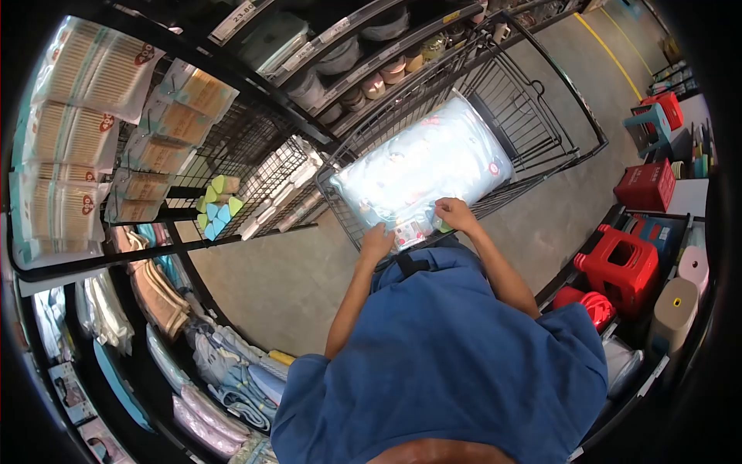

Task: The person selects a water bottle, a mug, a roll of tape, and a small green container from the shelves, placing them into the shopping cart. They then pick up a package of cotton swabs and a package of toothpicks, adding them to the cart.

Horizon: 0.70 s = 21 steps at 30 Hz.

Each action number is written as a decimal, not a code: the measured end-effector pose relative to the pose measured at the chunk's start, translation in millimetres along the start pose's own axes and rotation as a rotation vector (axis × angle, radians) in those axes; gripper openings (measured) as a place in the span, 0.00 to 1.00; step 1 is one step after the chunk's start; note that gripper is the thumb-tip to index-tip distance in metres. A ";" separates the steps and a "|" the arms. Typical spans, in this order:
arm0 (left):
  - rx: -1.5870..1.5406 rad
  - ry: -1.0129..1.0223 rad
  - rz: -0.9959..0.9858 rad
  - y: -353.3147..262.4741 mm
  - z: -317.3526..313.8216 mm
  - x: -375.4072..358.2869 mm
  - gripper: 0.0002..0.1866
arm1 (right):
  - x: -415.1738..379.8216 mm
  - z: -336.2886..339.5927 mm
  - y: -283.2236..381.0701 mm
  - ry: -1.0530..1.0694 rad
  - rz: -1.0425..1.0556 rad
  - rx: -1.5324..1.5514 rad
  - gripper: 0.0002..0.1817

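Note:
A pale blue, plastic-wrapped bundle like a packed pillow (421, 162) lies in a black wire shopping cart (533, 93). At its near edge sits a small clear packet (408, 234) with printed pictures on it. My left hand (378, 243) is at the packet's left side, fingers bent around its edge. To the right, my right hand (457, 214) is closed in a pinch at the bundle's near side. A bit of green shows beneath it, and what the fingertips hold is hidden.
Left of the cart, a rack holds hanging packs of cotton swabs (85, 69) and a wire basket with green and blue items (220, 205). Folded textiles (232, 363) fill lower shelves. Red plastic stools (618, 267) and bins stand at right. Grey floor (270, 286) shows between.

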State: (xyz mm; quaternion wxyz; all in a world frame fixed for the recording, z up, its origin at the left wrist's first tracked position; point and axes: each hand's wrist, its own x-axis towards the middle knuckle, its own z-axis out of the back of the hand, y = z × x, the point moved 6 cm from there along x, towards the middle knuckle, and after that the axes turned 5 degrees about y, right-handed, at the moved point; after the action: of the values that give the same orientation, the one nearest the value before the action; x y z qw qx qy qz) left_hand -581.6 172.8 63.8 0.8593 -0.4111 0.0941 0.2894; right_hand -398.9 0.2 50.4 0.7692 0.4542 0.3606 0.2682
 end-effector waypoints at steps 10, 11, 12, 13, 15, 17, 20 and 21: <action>0.004 0.204 0.193 18.5 -23.0 -11.3 0.23 | 13.6 -85.0 13.8 0.412 -0.112 -0.497 0.29; -0.015 0.213 0.197 26.2 -28.9 -9.2 0.23 | 13.2 -88.3 9.3 0.421 -0.107 -0.504 0.29; -0.024 0.205 0.203 34.1 -33.3 -7.8 0.23 | 11.4 -90.7 2.0 0.487 -0.127 -0.506 0.29; -0.071 0.242 0.207 43.3 -41.8 -5.4 0.21 | 10.1 -93.0 -5.3 0.552 -0.147 -0.509 0.29; -0.132 0.262 0.215 54.6 -53.2 -2.1 0.20 | 12.5 -93.6 -12.3 0.529 -0.135 -0.528 0.28; -0.337 0.335 0.190 56.0 -68.6 -1.9 0.20 | 16.6 -95.2 -20.2 0.591 -0.277 -0.477 0.28; -0.261 0.271 0.113 51.7 -72.7 2.1 0.24 | 15.9 -94.3 -12.8 0.609 -0.226 -0.494 0.25; -0.270 0.244 0.117 50.7 -67.2 0.9 0.24 | 13.8 -92.7 -6.1 0.633 -0.214 -0.449 0.25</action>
State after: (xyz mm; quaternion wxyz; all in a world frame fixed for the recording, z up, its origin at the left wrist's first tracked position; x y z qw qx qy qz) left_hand -604.9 147.0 -13.0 0.7603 -0.5486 0.1815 0.2968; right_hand -464.2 54.5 10.3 0.7239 0.1296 0.5573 0.3855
